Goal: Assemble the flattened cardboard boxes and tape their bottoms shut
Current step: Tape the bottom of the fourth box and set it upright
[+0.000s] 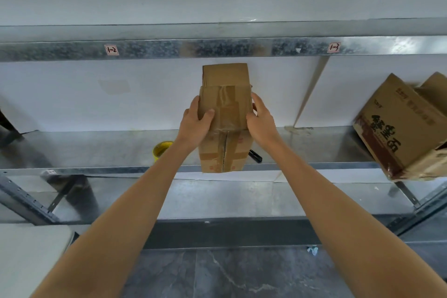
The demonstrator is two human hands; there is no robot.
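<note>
The cardboard box (225, 155) is judged light and empty. Its corrugated walls should be stiff along the folded edges but liable to buckle if squeezed mid-panel. The glossy tape patches are likely slippery, so take hold at the two long side edges, where bare board gives friction. The left hand (196, 121) and right hand (261, 118) do this now: each clamps one side of the box, with the fingers (256, 101) curled round the edge and the left thumb pressed on the facing panel. The box is held upright over the front edge of the metal shelf (96, 150), between the yellow tape roll (162, 150) and a small black tool (256, 155); whether it rests on the shelf cannot be told. It is narrow, plain brown and worn. The facing side shows two flaps meeting at a centre seam, crossed by a brown tape band, with wrinkled tape above. One flap stands up at the far end. A larger printed box (401, 128) sits well apart to the right.
</note>
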